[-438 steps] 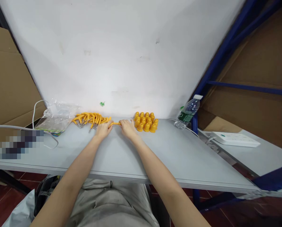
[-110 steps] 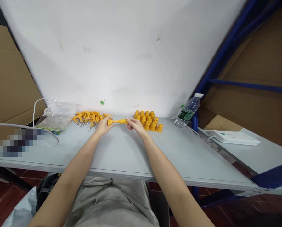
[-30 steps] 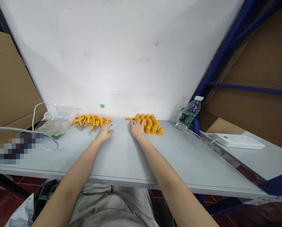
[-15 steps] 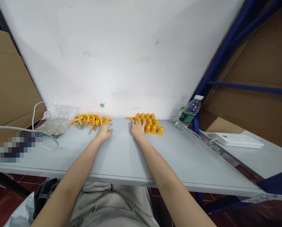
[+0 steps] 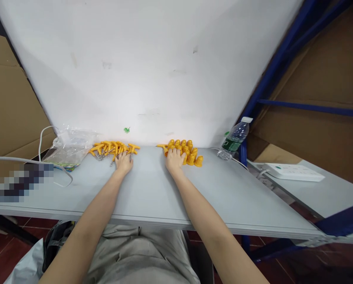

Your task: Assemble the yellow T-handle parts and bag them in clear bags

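Head view: saw bare, spread-fingered left hand (image 5: 123, 162) at yellow T-shaped plastic handles (image 5: 115, 146) with silvery chains (image 5: 99, 157); bare, bent-fingered right hand (image 5: 174, 160) over yellow tapered plastic cups (image 5: 187, 151), all on grey tabletop (image 5: 149, 189). Couldn't tell grip. Probably wanted light pinch, chains clear.

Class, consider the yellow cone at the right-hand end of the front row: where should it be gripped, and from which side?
Probably best pinched around the narrower upper part of the yellow cone, coming from the front right: it stands upright and tapers upward, and the other cones are to its left and behind.
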### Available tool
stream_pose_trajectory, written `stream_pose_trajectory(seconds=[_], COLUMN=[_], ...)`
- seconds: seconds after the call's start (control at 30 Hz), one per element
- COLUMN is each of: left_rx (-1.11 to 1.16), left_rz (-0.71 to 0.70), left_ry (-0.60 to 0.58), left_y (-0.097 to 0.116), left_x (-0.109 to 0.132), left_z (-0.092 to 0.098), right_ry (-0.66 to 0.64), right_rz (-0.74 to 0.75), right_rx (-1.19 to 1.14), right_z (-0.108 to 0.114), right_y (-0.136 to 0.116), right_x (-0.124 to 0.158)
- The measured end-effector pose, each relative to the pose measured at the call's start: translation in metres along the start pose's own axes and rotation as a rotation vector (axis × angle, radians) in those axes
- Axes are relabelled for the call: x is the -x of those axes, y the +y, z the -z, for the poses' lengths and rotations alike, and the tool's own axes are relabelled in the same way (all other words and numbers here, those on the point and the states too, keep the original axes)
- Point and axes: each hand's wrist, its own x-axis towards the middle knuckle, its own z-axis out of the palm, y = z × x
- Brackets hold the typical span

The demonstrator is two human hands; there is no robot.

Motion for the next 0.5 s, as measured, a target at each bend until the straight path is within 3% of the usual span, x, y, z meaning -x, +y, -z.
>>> stream_pose_trajectory(seconds=[0.17, 0.37, 0.5], left_rx=[0.000, 0.045, 0.081], left_rz=[0.017, 0.013, -0.026], left_ry=[0.053, 0.242, 0.359], left_y=[-0.002, 0.001, 0.003], left_x=[-0.002, -0.004, -0.004], left_z=[-0.001, 0.002, 0.007], right_ry=[-0.033, -0.192, -0.230], right_rz=[-0.004, 0.096, 0.091], right_rx=[-0.067, -0.324, -0.489], right_z=[0.004, -0.010, -0.020], right_y=[-0.005, -0.017, -0.023], right_x=[-0.001, 0.001, 0.004])
